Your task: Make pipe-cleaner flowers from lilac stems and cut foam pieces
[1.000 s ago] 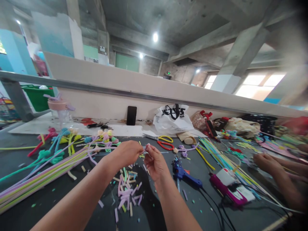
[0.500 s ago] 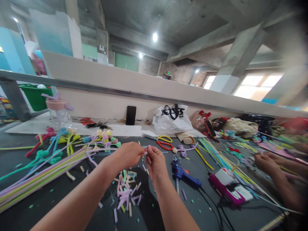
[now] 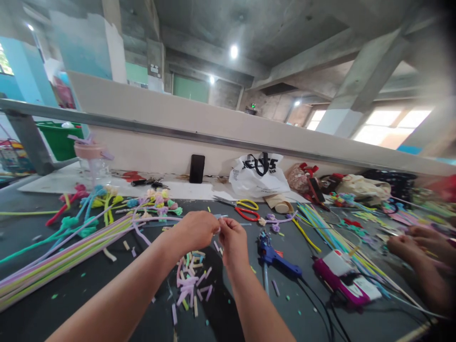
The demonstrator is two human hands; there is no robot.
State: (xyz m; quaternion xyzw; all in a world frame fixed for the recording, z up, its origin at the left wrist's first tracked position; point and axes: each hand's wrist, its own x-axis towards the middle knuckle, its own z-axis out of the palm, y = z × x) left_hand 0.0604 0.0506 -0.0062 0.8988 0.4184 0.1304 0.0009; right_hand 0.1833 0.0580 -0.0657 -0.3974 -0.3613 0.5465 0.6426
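Note:
My left hand (image 3: 198, 231) and my right hand (image 3: 232, 240) meet above the dark table, fingertips pinched together. Between them shows a tiny bit of a pale lilac pipe cleaner (image 3: 219, 228), mostly covered by the fingers. Another lilac length (image 3: 162, 219) runs up to the left hand from the left; whether it is the same piece I cannot tell. Below the hands lies a pile of short cut pipe cleaner pieces (image 3: 188, 285), mostly lilac and cream. A blue glue gun (image 3: 280, 262) rests right of my right hand. Behind it lie scissors (image 3: 247, 214) with red and yellow handles.
Long pipe cleaners (image 3: 74, 256) and fuzzy flowers (image 3: 160, 202) spread over the left side. A purple-and-white power strip (image 3: 344, 280) with black cords sits at right. A phone (image 3: 197, 169) and white bag (image 3: 260, 175) stand at the back. Another person's hands (image 3: 416, 249) work at far right.
The whole view has shifted slightly, so things sit a little further right. My two hands stay pinched together in nearly the same pose. The other person's hands at right have moved slightly.

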